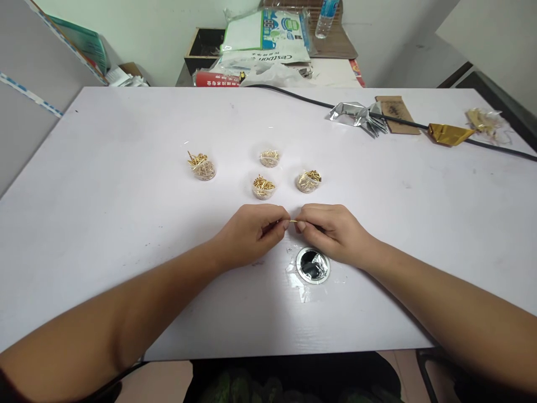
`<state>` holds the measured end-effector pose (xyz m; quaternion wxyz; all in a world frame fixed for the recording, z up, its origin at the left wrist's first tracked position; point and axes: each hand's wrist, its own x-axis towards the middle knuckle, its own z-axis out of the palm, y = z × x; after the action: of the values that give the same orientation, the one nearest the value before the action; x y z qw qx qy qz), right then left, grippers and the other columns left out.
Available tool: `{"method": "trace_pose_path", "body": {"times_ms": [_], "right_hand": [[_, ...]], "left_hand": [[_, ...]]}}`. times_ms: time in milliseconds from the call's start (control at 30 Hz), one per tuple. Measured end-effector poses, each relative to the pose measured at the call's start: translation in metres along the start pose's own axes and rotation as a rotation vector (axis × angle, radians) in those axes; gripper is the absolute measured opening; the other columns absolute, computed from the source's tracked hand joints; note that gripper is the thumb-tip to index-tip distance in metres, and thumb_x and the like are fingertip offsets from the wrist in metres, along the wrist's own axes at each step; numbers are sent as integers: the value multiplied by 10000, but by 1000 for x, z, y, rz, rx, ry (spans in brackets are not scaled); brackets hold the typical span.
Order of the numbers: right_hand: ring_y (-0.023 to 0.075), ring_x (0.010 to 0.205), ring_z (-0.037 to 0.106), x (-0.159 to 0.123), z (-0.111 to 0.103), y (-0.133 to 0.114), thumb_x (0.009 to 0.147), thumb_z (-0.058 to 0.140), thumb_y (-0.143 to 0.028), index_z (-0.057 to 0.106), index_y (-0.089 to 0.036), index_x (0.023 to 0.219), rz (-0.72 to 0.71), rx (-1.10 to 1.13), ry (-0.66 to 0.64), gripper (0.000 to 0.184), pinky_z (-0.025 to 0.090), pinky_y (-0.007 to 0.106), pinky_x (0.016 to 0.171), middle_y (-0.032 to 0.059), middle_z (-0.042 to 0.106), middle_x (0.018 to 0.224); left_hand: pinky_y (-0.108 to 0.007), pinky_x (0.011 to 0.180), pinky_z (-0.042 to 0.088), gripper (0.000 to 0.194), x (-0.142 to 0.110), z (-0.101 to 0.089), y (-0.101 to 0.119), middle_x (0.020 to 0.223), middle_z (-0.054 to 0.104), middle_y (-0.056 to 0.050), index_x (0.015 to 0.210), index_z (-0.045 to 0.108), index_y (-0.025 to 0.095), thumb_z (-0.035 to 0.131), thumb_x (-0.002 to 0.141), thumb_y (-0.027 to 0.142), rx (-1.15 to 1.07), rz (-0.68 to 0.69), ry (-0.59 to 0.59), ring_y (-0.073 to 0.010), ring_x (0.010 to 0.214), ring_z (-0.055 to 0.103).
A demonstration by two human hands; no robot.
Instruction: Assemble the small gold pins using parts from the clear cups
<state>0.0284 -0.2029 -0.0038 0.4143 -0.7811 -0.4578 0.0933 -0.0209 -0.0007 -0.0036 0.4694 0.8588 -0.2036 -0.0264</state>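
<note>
Head view shows the left hand (251,232) and right hand (329,229) pinching one thin gold pin (293,221) between fingertips, so a slip may drop it into the table hole (312,265).

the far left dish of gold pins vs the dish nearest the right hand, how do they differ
The far left dish sits apart from the other dishes; the dish nearest the right hand belongs to a close cluster of three. Pins in the far left dish stick up above its rim at the left; those in the right dish lie heaped lower. Both are small, round, clear and hold gold pins.
</note>
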Motion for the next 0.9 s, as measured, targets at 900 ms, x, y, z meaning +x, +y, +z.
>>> {"method": "trace_pose_path", "body": {"times_ms": [900], "right_hand": [[96,629,483,0,1,6,889,440,-106,574,-139,803,-128,-39,66,163,379,212,590,11,539,686]], "left_hand": [[-183,522,327,165,-2,1,-2,595,459,44,754,588,125,489,881,162,-6,35,33,-58,545,383]]}}
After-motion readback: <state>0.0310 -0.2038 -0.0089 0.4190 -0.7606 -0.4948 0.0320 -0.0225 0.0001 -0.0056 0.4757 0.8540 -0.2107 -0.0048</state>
